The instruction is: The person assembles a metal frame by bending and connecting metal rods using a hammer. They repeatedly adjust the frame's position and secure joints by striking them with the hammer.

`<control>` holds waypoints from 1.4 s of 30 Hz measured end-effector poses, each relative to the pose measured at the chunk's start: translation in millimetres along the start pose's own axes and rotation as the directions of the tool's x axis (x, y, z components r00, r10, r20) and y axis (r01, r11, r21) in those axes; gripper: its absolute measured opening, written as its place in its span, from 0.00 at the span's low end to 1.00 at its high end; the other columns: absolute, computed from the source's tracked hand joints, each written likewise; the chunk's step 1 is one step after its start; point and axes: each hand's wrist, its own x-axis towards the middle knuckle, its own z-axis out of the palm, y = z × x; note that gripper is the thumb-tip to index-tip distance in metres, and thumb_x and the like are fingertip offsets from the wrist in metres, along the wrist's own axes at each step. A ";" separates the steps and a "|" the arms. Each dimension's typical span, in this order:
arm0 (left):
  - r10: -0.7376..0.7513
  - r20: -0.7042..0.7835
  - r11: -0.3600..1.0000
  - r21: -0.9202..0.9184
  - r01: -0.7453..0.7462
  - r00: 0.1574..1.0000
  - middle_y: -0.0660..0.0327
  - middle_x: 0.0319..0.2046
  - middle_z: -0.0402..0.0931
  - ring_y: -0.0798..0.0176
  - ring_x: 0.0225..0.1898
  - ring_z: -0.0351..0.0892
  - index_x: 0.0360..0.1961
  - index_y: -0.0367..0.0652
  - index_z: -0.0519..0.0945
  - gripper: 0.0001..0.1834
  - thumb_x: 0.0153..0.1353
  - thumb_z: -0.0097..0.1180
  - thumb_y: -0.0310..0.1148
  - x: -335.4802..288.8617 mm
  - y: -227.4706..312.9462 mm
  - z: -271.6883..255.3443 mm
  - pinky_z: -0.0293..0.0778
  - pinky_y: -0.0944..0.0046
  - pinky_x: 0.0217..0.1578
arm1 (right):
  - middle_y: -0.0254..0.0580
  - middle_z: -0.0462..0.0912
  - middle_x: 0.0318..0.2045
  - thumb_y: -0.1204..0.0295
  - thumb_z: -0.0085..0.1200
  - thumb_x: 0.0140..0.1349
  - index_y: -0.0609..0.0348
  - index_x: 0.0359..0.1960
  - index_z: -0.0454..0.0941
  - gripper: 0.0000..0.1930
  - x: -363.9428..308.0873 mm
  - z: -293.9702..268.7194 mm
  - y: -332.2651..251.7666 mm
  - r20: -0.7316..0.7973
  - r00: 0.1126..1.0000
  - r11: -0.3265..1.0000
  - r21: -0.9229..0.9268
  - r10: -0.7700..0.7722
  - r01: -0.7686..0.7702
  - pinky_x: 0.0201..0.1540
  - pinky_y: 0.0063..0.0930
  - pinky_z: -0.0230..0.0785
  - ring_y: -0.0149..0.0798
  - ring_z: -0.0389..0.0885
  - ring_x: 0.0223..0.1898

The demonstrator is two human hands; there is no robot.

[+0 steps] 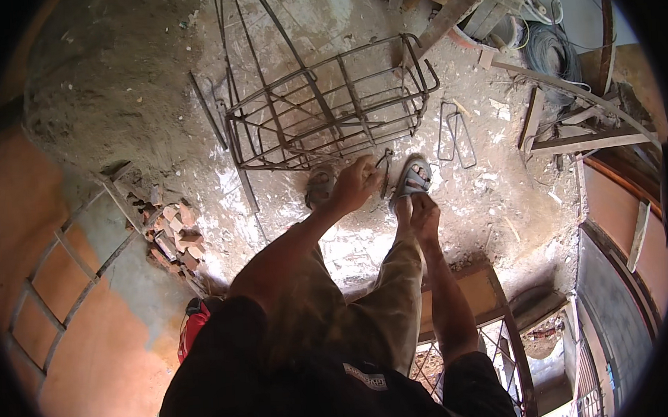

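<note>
A cage of dark steel reinforcing bars point(355, 96) lies on the floor in front of my feet, with long bars running from it toward the far side. My left hand point(357, 181) is held low near the cage's near edge, its fingers curled closed; anything inside them is too small to make out. Just right of it is a thin, dark bent metal piece point(385, 165), beside my sandalled right foot point(414, 177). My right hand point(424, 216) hangs just nearer than that foot, fingers pinched together, their contents hidden. Two rectangular wire stirrups point(456, 136) lie to the right of the cage.
Broken bricks point(177, 234) are heaped at the left, near a wooden ladder point(61, 280) by the wall. A wire coil point(551, 54) and timber pieces point(584, 142) crowd the right. A loose bar point(209, 113) lies left of the cage. Behind me stands a framed grille point(515, 350).
</note>
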 end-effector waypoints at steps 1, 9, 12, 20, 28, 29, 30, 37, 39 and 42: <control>-0.152 0.000 0.964 -0.221 0.148 0.988 0.46 0.50 0.75 0.50 0.39 0.82 0.64 0.39 0.61 0.33 0.60 0.58 0.34 20.4 -3.3 12.7 0.76 0.56 0.39 | 0.48 0.73 0.22 0.78 0.43 0.64 0.65 0.32 0.74 0.07 18.9 -4.7 -9.3 0.007 0.999 0.986 -0.163 -0.038 0.039 0.27 0.33 0.66 0.46 0.72 0.22; -0.575 -0.087 0.322 -0.938 0.128 0.813 0.47 0.57 0.68 0.54 0.45 0.79 0.72 0.51 0.40 0.43 0.64 0.53 0.28 116.2 -29.3 104.4 0.75 0.56 0.41 | 0.46 0.80 0.31 0.76 0.52 0.57 0.55 0.40 0.77 0.09 161.8 25.5 -38.5 0.365 0.915 0.500 -0.769 -0.171 0.399 0.30 0.40 0.75 0.49 0.82 0.30; -0.511 -0.232 0.372 -0.928 -0.031 0.827 0.48 0.51 0.73 0.54 0.43 0.80 0.71 0.47 0.35 0.45 0.64 0.52 0.27 129.9 -37.1 123.5 0.75 0.55 0.40 | 0.45 0.80 0.31 0.75 0.54 0.53 0.54 0.39 0.80 0.10 204.7 44.8 -19.6 0.571 0.817 0.260 -0.779 -0.082 0.570 0.31 0.37 0.76 0.47 0.83 0.31; -0.416 -0.592 0.873 -0.472 0.122 0.690 0.38 0.31 0.78 0.39 0.34 0.80 0.57 0.27 0.62 0.28 0.61 0.54 0.34 134.2 -35.0 133.5 0.71 0.48 0.31 | 0.42 0.80 0.31 0.70 0.56 0.52 0.55 0.28 0.81 0.05 241.1 74.9 -8.2 0.868 0.497 0.037 -0.496 -0.024 0.868 0.38 0.36 0.76 0.41 0.82 0.38; -0.445 -0.507 0.868 -0.446 0.217 0.738 0.41 0.25 0.76 0.39 0.30 0.78 0.36 0.36 0.78 0.12 0.63 0.47 0.34 121.8 -40.2 99.6 0.69 0.48 0.29 | 0.45 0.79 0.32 0.74 0.49 0.57 0.55 0.39 0.75 0.09 241.8 66.7 8.8 0.865 0.485 0.272 -0.439 -0.129 0.856 0.40 0.41 0.75 0.49 0.80 0.39; -0.547 -0.357 0.744 -0.622 0.245 0.757 0.47 0.22 0.73 0.47 0.26 0.73 0.32 0.38 0.77 0.11 0.63 0.48 0.35 116.8 -41.6 90.2 0.65 0.52 0.25 | 0.46 0.79 0.32 0.75 0.47 0.59 0.56 0.38 0.74 0.07 231.2 63.5 11.2 0.843 0.524 0.270 -0.481 -0.119 0.834 0.39 0.42 0.74 0.51 0.80 0.38; -0.606 -0.178 0.583 -0.763 0.280 0.776 0.53 0.19 0.69 0.54 0.21 0.68 0.29 0.40 0.76 0.10 0.63 0.49 0.35 113.6 -36.2 78.7 0.62 0.57 0.21 | 0.47 0.78 0.32 0.75 0.45 0.62 0.57 0.38 0.73 0.06 221.4 56.4 11.1 0.814 0.571 0.263 -0.531 -0.107 0.805 0.39 0.43 0.73 0.53 0.79 0.37; -0.301 -0.131 0.827 -0.529 0.191 0.945 0.66 0.14 0.66 0.67 0.15 0.65 0.20 0.44 0.75 0.09 0.56 0.54 0.32 109.5 -56.3 51.3 0.60 0.64 0.17 | 0.53 0.77 0.24 0.76 0.49 0.63 0.59 0.32 0.72 0.02 159.3 63.2 19.5 0.302 0.934 0.840 -0.442 -0.192 0.315 0.27 0.43 0.68 0.56 0.79 0.28; 0.216 -0.365 0.966 0.216 -0.144 0.905 0.57 0.17 0.74 0.55 0.18 0.74 0.21 0.43 0.79 0.05 0.49 0.55 0.30 111.4 -76.5 51.5 0.70 0.57 0.21 | 0.48 0.77 0.24 0.76 0.51 0.60 0.56 0.33 0.73 0.01 154.9 66.0 27.7 0.305 0.910 0.792 -0.462 -0.282 0.400 0.28 0.44 0.69 0.52 0.78 0.28; 0.309 -0.341 0.892 0.429 -0.146 0.888 0.52 0.20 0.76 0.47 0.24 0.77 0.20 0.42 0.78 0.05 0.47 0.56 0.32 109.5 -69.0 52.9 0.72 0.52 0.25 | 0.44 0.75 0.23 0.78 0.53 0.56 0.55 0.35 0.73 0.06 158.7 58.3 38.0 0.397 0.833 0.612 -0.566 -0.385 0.552 0.29 0.41 0.70 0.49 0.77 0.29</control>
